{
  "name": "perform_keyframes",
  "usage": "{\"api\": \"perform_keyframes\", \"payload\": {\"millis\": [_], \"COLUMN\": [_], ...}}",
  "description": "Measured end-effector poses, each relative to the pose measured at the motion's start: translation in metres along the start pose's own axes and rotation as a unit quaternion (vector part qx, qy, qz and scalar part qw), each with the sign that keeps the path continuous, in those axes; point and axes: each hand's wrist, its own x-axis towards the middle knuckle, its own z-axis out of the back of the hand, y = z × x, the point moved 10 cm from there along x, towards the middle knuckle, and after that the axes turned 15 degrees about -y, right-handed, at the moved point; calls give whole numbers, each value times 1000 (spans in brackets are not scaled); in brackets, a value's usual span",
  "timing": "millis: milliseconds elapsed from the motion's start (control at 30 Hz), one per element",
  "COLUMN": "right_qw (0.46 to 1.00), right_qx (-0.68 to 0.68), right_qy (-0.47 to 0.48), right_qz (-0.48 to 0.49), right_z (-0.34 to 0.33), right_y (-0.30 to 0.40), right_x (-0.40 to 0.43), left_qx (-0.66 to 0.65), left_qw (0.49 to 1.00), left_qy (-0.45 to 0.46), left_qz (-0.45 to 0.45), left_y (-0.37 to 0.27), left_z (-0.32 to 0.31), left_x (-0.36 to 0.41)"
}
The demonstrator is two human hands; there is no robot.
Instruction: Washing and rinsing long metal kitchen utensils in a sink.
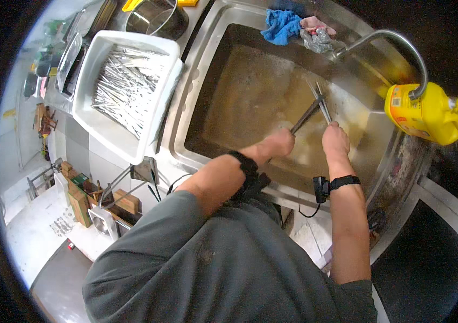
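Over a deep stainless steel sink (249,80), my left hand (279,143) is closed around a long dark flat tool (307,115), whose kind I cannot tell. My right hand (336,139) grips a few thin metal sticks (324,105) that point up and away. The tool's far end crosses the sticks and seems to touch them. Brownish, cloudy water or a stained bottom shows beneath both hands. Left of the sink, a white plastic tub (110,133) holds a large heap of thin, pale metallic sticks (126,84).
A blue cloth (281,26), a pink cloth (318,25) and a crumpled clear plastic bag (318,41) lie on the sink's far ledge. A curved metal faucet (404,34) reaches over a yellow jug (422,111) at right. A clear container (152,18) stands beyond the tub.
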Motion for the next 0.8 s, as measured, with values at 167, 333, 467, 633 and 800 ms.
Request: {"api": "perform_keyframes", "payload": {"millis": [167,333,467,633,800], "right_qw": [1000,1000,998,982,979], "right_qx": [-11,-27,-68,-127,-113], "right_qy": [4,9,1,-123,-146], "right_qz": [6,0,3,61,91], "right_z": [18,47,61,79,67], "right_y": [-7,-26,-40,-37,-40], "right_x": [-39,-73,-81,-65,-35], "left_qx": [62,316,171,43,67], "left_qw": [980,856,965,992,983], "left_qy": [6,94,116,6,-83], "left_qz": [-187,-399,-160,-117,-147], "left_y": [-23,-41,-13,-32,-62], "left_z": [-25,-34,-11,23,63], "left_x": [34,41,61,7,-46]}}
